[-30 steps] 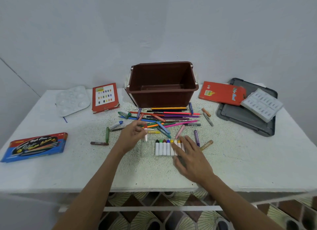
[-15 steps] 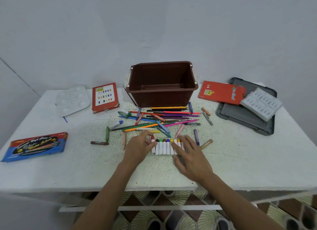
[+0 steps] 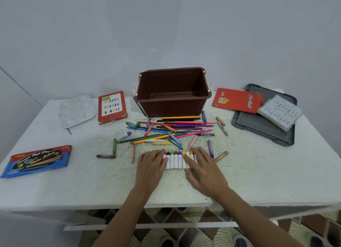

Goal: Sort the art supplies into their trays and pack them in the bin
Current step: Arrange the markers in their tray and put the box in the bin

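The brown bin (image 3: 172, 99) stands at the back, well apart from the marker tray (image 3: 176, 169) near the front edge. Our left hand (image 3: 151, 165) and right hand (image 3: 204, 171) rest flat on its ends, fingers straight, gripping nothing. We should press evenly so the markers (image 3: 176, 161) seat level. Around us are a pale wall (image 3: 166, 34), a white speckled table (image 3: 258, 169) and scattered pencils (image 3: 175, 126).

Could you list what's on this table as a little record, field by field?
Hands: left hand and right hand rest flat on the marker row, one at each end.
Markers: white-bodied, coloured caps, side by side in a clear tray.
Bin: brown bin at the back, nothing visible inside.
Loose: pencils and crayons piled between bin and markers.
Left: paint palette, red box, blue box.
Right: grey lid bearing an orange-red box and white tray.
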### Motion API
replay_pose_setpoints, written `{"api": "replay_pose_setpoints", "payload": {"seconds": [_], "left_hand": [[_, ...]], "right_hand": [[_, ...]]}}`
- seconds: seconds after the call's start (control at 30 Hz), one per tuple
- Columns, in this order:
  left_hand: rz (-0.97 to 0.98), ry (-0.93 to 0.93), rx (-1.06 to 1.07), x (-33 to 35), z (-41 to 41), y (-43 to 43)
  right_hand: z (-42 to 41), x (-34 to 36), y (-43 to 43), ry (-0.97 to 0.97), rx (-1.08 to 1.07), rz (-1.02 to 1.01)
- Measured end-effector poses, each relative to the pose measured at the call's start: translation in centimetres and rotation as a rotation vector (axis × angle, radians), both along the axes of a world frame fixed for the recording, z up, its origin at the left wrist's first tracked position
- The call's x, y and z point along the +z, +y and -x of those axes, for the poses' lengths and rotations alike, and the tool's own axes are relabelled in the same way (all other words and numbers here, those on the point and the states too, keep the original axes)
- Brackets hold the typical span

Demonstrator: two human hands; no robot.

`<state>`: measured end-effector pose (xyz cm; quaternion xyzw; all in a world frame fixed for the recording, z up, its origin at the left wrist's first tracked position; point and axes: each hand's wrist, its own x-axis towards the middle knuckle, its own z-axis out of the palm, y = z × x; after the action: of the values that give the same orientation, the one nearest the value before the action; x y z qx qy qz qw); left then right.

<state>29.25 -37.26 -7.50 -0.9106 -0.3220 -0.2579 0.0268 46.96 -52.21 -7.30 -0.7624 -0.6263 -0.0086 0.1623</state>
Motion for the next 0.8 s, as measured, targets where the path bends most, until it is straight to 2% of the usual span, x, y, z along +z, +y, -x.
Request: {"api": "replay_pose_setpoints", "payload": {"seconds": [0.3, 0.53, 0.67, 0.8], "left_hand": [[-0.016, 0.017, 0.005, -0.5, 0.2, -0.2], [0.146, 0.040, -0.017, -0.2, 0.3, 0.1], [0.270, -0.146, -0.024, 0.8, 0.4, 0.7], [0.273, -0.250, 0.113, 2.2, 1.0, 3.6]], "right_hand": [[0.0, 0.1, 0.0, -0.014, 0.005, -0.012], [-0.1, 0.1, 0.0, 0.003, 0.011, -0.020], [-0.1, 0.2, 0.0, 0.009, 0.017, -0.031], [-0.2, 0.0, -0.1, 0.020, 0.023, -0.043]]}}
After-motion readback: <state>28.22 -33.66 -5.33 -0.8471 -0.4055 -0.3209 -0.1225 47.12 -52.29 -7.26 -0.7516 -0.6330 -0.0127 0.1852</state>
